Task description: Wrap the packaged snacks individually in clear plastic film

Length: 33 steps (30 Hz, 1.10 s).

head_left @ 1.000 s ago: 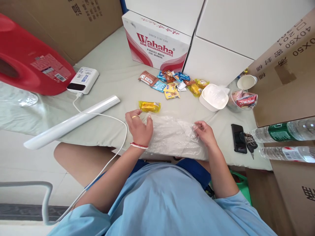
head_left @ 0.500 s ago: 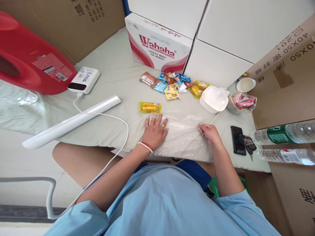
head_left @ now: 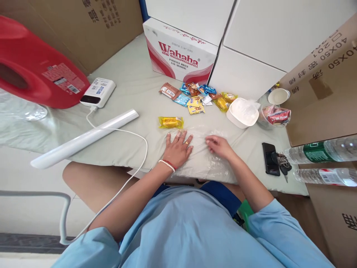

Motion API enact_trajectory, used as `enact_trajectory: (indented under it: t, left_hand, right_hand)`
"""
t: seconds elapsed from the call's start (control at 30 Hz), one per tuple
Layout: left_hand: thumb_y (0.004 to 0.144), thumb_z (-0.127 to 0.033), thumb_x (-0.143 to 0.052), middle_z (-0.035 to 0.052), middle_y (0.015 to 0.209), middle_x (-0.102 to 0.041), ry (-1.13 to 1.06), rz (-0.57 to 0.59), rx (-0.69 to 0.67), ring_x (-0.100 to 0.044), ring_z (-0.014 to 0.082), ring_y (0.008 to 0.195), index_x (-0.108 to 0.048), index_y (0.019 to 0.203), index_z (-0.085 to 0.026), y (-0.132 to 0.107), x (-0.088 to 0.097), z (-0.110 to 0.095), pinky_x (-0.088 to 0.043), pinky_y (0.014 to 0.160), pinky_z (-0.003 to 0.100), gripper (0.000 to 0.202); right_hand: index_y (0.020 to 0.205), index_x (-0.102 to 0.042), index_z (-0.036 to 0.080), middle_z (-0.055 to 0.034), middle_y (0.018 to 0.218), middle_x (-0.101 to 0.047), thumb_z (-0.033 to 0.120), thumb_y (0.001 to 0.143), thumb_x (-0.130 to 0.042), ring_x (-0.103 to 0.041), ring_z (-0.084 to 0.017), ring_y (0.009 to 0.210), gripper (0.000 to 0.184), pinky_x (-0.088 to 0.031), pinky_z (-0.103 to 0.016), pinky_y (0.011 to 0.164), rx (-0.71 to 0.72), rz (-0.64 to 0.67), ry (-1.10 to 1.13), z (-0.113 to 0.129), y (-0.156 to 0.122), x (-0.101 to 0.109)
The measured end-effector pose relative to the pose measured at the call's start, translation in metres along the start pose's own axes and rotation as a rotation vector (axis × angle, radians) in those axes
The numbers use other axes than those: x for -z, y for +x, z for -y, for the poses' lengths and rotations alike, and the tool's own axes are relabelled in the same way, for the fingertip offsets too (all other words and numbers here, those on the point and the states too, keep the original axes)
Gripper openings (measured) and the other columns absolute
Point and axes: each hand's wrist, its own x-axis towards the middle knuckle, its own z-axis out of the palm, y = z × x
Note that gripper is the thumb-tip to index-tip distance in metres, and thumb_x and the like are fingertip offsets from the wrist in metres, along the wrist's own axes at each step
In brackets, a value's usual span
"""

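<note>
A thin clear plastic bag [head_left: 202,165] lies spread and wrinkled along the front edge of the cloth-covered table. Flat on its left part rests my left hand [head_left: 177,149], fingers spread, with a ring and beaded bracelet. My right hand [head_left: 219,146] is over the bag's upper middle, its fingers loosely bent and a little apart; no plastic shows pinched between them. Just beyond my left fingertips sits a yellow-wrapped snack [head_left: 171,122]. Farther back is a pile of small snack packets [head_left: 195,99], brown, blue and yellow.
A white tub [head_left: 242,118] and a clear container of packets [head_left: 276,116] stand back right. A phone [head_left: 270,159] with keys [head_left: 283,163] and water bottles [head_left: 326,150] lie right. Left are a white tube [head_left: 83,139], a cable, a white device [head_left: 98,92] and a red jug [head_left: 41,70].
My right hand has let go of the bag's right part and moved left toward my left hand. The plastic is less taut there. My left hand stays flat.
</note>
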Motion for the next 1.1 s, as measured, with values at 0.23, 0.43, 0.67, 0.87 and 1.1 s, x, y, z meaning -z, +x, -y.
enact_trajectory:
  t: [0.23, 0.43, 0.67, 0.87, 1.1]
  left_hand:
    - [0.099, -0.061, -0.051, 0.0137, 0.168, -0.039, -0.002, 0.020, 0.005, -0.031, 0.0360, 0.157, -0.048, 0.157, -0.028, 0.007, 0.006, 0.016, -0.003, 0.125, 0.072, 0.067]
    - [0.099, -0.066, -0.045, 0.0120, 0.171, -0.032, -0.019, 0.007, -0.021, -0.026, 0.0362, 0.159, -0.045, 0.159, -0.028, 0.011, 0.000, 0.026, 0.000, 0.124, 0.074, 0.071]
    - [0.098, -0.067, -0.045, 0.0110, 0.171, -0.032, -0.020, 0.023, -0.020, -0.025, 0.0376, 0.159, -0.043, 0.160, -0.030, 0.009, 0.003, 0.023, 0.001, 0.124, 0.075, 0.072]
    - [0.099, -0.068, -0.042, 0.0107, 0.171, -0.033, -0.020, 0.024, -0.028, -0.024, 0.0379, 0.159, -0.041, 0.160, -0.030, 0.008, 0.004, 0.025, -0.002, 0.124, 0.076, 0.072]
    - [0.098, -0.069, -0.042, 0.0098, 0.170, -0.035, -0.032, 0.030, -0.021, -0.026, 0.0398, 0.158, -0.043, 0.160, -0.032, 0.008, 0.007, 0.025, -0.006, 0.125, 0.075, 0.072]
  right_hand:
    - [0.114, -0.064, 0.022, -0.0062, 0.123, -0.066, 0.028, 0.072, -0.076, -0.063, -0.008, 0.065, 0.044, -0.060, -0.027, 0.062, -0.149, -0.469, 0.419, 0.006, 0.069, 0.060]
    - [0.093, -0.068, 0.020, -0.0026, 0.084, -0.071, 0.035, 0.074, -0.075, -0.057, -0.011, 0.062, 0.025, -0.049, -0.023, 0.054, -0.034, -0.314, 0.187, 0.021, 0.087, 0.052]
    - [0.089, -0.074, 0.020, -0.0042, 0.083, -0.073, 0.030, 0.088, -0.061, -0.064, -0.020, 0.078, 0.016, -0.052, -0.034, 0.077, 0.273, -0.127, -0.438, 0.057, 0.147, -0.003]
    - [0.138, -0.063, 0.010, -0.0195, 0.133, -0.066, 0.019, 0.098, -0.048, -0.054, -0.036, 0.125, 0.043, -0.039, -0.049, 0.110, 0.478, 0.006, -0.924, 0.105, 0.211, -0.063]
    - [0.162, -0.034, 0.011, -0.0224, 0.150, -0.051, 0.034, 0.097, -0.063, -0.038, -0.041, 0.137, 0.075, -0.031, -0.052, 0.115, 0.385, 0.002, -0.998, 0.120, 0.260, -0.118]
